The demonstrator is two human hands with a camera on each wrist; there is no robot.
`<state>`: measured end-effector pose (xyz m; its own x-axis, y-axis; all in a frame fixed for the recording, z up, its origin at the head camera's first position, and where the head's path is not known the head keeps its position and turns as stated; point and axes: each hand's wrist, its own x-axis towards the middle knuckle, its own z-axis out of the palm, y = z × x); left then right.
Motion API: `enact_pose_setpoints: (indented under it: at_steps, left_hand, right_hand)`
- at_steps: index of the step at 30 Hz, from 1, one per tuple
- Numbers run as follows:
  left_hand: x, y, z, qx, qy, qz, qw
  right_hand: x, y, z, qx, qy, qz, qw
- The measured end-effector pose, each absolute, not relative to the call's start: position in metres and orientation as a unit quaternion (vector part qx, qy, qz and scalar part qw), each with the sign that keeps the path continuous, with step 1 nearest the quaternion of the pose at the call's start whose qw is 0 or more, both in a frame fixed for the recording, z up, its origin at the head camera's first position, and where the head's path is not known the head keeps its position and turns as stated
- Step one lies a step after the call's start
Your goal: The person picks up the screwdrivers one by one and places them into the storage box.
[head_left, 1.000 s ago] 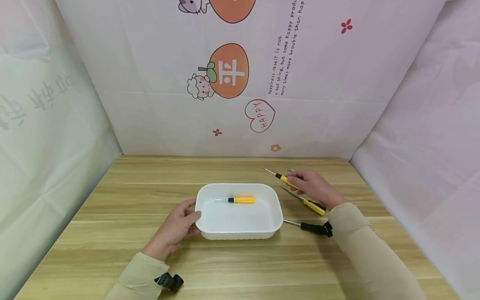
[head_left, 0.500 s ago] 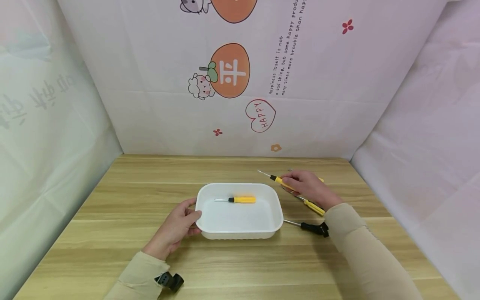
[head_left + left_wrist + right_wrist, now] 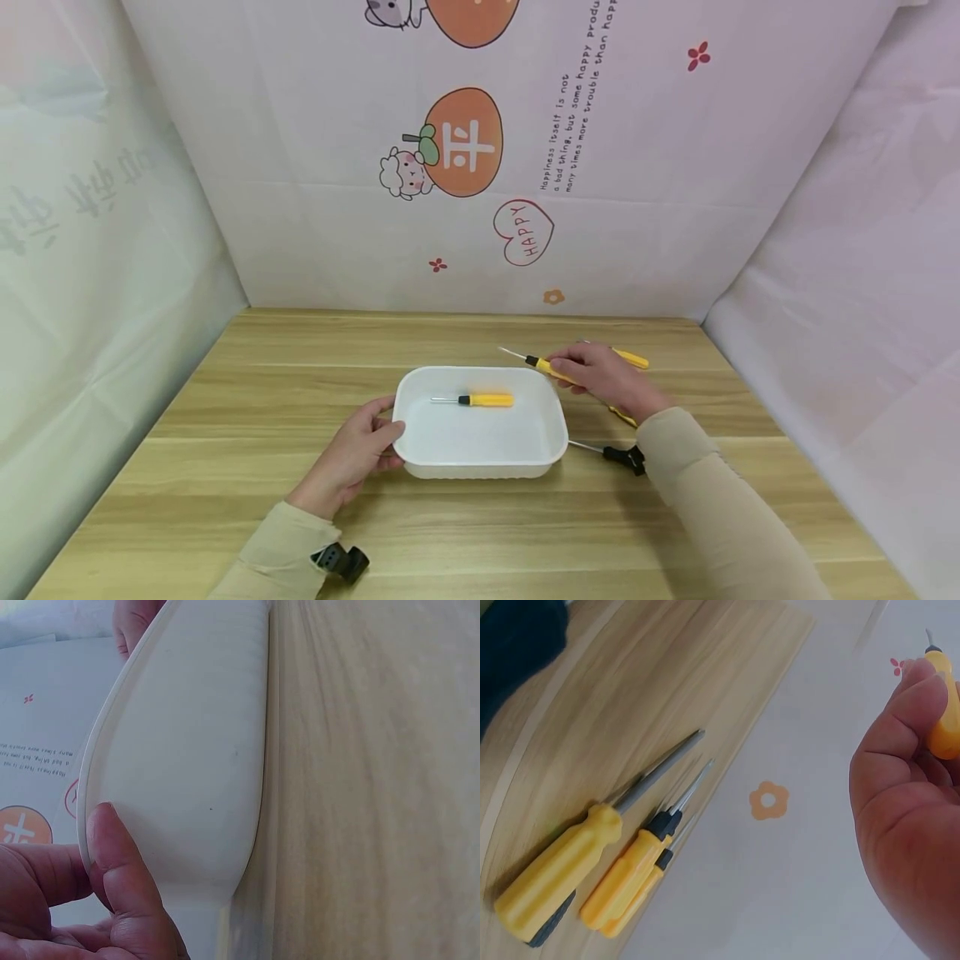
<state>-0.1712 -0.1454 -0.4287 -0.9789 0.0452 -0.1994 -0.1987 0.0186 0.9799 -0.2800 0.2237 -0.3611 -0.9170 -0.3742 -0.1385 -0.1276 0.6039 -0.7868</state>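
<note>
Your right hand (image 3: 603,377) holds a slim yellow-handled screwdriver with a black collar and metal shaft (image 3: 543,367) by the white plastic rectangular tray's (image 3: 480,463) far right corner.
The tray's interior lies nearer you and to the left of the held handle; the screwdriver's long axis slants across that corner, its tip left and away, beyond the far rim, askew to the tray's long side. Its exact height over the rim you cannot tell. Your right grip is narrow, thumb and fingers pinching the yellow handle; your left hand (image 3: 356,450) pinches the tray's left end. Inside the tray, toward its far wall, a second yellow-handled screwdriver (image 3: 486,400) lies lengthwise, tip left. Right of the tray, a black-handled screwdriver (image 3: 619,457) points its shaft at the tray's side.
</note>
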Motion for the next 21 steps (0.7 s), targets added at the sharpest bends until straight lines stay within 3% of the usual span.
enact_pose_setpoints:
  at_steps: [21]
  left_hand:
    - [-0.171,-0.145,-0.429,-0.055,0.709,0.698,0.088]
  right_hand:
    - [-0.283,0.197,-0.369,-0.162,0.877,-0.421,0.168]
